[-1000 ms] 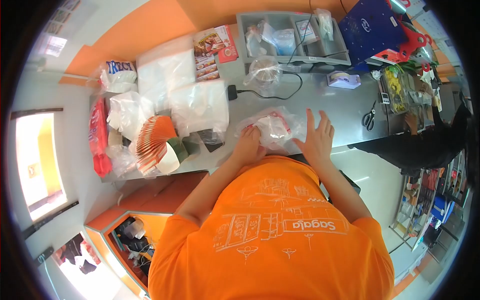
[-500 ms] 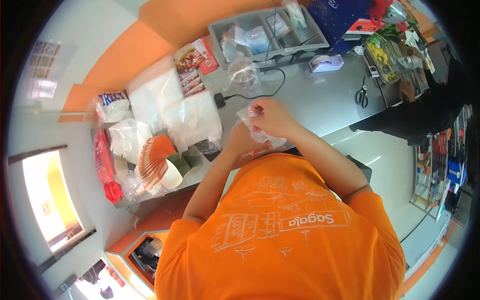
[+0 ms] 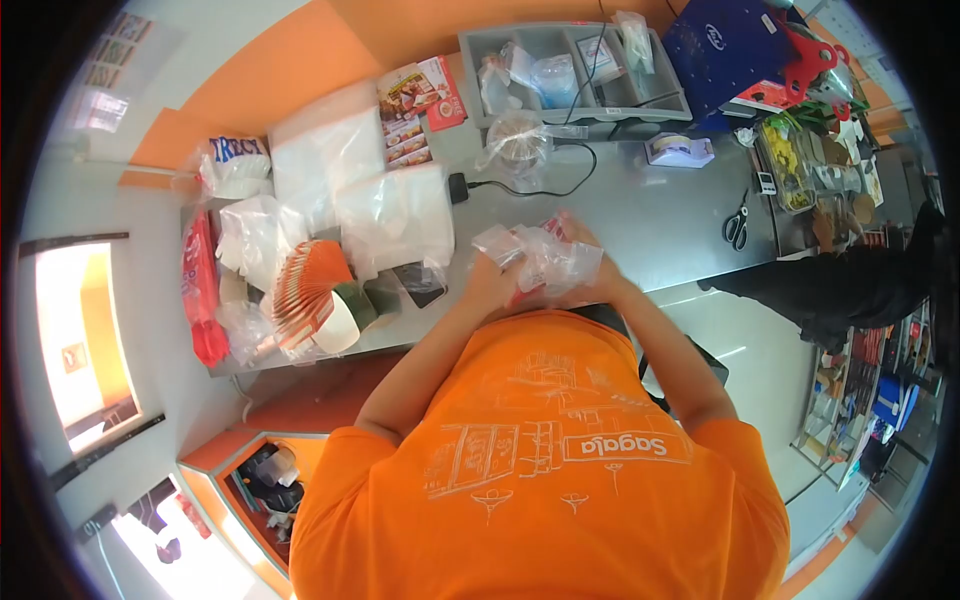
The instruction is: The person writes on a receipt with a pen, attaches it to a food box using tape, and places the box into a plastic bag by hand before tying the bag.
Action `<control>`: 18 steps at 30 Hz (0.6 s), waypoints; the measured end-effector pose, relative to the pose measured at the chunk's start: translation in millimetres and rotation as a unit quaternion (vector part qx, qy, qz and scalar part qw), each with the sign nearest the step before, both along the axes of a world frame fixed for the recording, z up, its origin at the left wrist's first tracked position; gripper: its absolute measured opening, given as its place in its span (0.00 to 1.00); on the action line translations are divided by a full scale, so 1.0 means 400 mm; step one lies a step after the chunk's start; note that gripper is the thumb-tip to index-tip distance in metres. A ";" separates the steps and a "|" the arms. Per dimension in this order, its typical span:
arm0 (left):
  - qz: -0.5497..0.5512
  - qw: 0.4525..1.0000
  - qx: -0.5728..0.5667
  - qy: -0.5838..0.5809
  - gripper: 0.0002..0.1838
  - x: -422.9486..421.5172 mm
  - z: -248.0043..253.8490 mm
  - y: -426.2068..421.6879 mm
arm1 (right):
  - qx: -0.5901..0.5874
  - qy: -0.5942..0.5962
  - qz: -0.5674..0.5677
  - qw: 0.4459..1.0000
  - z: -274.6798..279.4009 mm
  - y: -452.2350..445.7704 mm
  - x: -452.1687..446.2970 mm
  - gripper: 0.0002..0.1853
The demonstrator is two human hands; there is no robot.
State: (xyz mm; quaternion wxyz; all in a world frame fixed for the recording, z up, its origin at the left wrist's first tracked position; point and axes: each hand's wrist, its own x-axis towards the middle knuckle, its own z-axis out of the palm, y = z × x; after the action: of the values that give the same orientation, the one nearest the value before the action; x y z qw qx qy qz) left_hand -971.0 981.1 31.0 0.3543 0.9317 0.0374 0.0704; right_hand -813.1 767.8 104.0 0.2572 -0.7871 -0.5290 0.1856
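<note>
A crumpled clear plastic bag (image 3: 560,262) with some red on it is bunched between my two hands, just in front of my orange shirt at the counter's near edge. My left hand (image 3: 488,285) grips its left side, with the fingers partly behind the plastic. On the other side my right hand (image 3: 603,284) closes round it, largely covered by the film. What the bag contains, if anything, I cannot make out.
On the steel counter (image 3: 650,215) lie a stack of plastic bags (image 3: 395,220), orange paper cups (image 3: 310,290), a phone (image 3: 420,284), a tape dispenser (image 3: 680,151) and black scissors (image 3: 737,225). A grey divided tray (image 3: 575,110) stands behind. At right is another person in black (image 3: 830,290).
My right hand has come down from above the plastic to its right side. The bag now spreads crumpled between both hands. The view has shifted slightly.
</note>
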 end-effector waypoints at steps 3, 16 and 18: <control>0.027 0.998 0.011 -0.050 0.26 -0.022 -0.030 -0.028 | 0.097 0.142 -0.035 0.984 -0.120 0.114 -0.072 0.56; -0.109 0.949 0.098 0.279 0.31 -0.092 -0.101 0.068 | 0.237 0.010 -0.021 0.971 -0.068 0.196 -0.114 0.21; -0.086 0.960 0.101 0.246 0.31 -0.045 -0.100 0.027 | 0.242 0.013 -0.023 0.970 -0.047 0.204 -0.127 0.21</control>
State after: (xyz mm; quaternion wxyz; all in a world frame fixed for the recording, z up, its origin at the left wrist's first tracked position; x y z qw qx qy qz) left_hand -989.1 992.0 -9.0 0.2429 0.9510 0.0355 -0.1881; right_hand -863.9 849.2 85.3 0.4508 -0.7108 -0.5370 0.0563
